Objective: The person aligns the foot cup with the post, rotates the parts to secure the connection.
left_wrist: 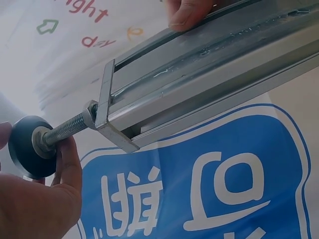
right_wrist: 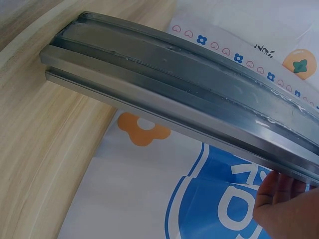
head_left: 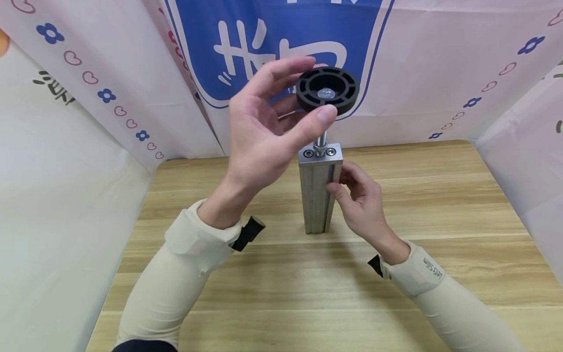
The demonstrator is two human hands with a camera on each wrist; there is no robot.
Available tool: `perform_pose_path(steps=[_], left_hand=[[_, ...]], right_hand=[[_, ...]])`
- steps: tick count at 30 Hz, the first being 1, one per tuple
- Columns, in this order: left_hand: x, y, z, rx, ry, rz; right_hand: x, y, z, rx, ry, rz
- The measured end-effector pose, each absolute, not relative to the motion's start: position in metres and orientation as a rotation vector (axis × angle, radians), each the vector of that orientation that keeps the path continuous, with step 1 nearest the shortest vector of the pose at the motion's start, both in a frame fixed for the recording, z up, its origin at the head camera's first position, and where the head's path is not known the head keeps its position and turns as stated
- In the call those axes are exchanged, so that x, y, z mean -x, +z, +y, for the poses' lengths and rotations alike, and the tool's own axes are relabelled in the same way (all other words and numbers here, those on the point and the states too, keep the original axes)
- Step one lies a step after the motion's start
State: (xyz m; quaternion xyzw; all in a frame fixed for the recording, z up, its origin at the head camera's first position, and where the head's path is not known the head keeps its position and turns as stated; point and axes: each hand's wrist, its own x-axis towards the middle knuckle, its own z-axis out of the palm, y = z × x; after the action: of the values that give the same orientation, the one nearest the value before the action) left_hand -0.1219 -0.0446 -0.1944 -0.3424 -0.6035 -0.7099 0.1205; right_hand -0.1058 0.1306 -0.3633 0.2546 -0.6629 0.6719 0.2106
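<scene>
An aluminium profile (head_left: 314, 198) stands upright on the wooden table, a metal end plate (head_left: 320, 153) with two screws on its top. Out of the plate rises a threaded stud (left_wrist: 70, 126) with a nut (left_wrist: 90, 114) against the plate. The stud carries a round black levelling foot (head_left: 327, 88), its ribbed underside facing up. My left hand (head_left: 264, 129) holds the foot by its rim, thumb on the near side and fingers behind. Lower down, my right hand (head_left: 362, 203) grips the profile's right side between thumb and fingers; in the right wrist view its fingers (right_wrist: 284, 186) lie along the profile's edge.
The wood-grain table (head_left: 246, 293) spreads around the profile's base. Behind it hangs a white printed backdrop (head_left: 409, 73) with a blue sign, and white sheets (head_left: 66, 205) enclose the sides. Both wrists wear pale cuffs with small black camera mounts (head_left: 248, 233).
</scene>
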Motion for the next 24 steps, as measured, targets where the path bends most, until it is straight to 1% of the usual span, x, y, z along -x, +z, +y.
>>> perform_pose_path(steps=[10,17,24], left_hand=[[0.124,-0.199,-0.041,1.067,-2.027,-1.708],[0.124,-0.202,-0.036,1.046,-2.133,-1.675],[0.123,-0.204,-0.031,1.005,-2.136,-1.653]], right_hand=[[0.106,-0.363,0.13,-0.71,1.88,-1.827],[0.106,-0.364,0.13,-0.709,1.877,-1.833],[0.106,-0.364,0.13,-0.709,1.875,-1.821]])
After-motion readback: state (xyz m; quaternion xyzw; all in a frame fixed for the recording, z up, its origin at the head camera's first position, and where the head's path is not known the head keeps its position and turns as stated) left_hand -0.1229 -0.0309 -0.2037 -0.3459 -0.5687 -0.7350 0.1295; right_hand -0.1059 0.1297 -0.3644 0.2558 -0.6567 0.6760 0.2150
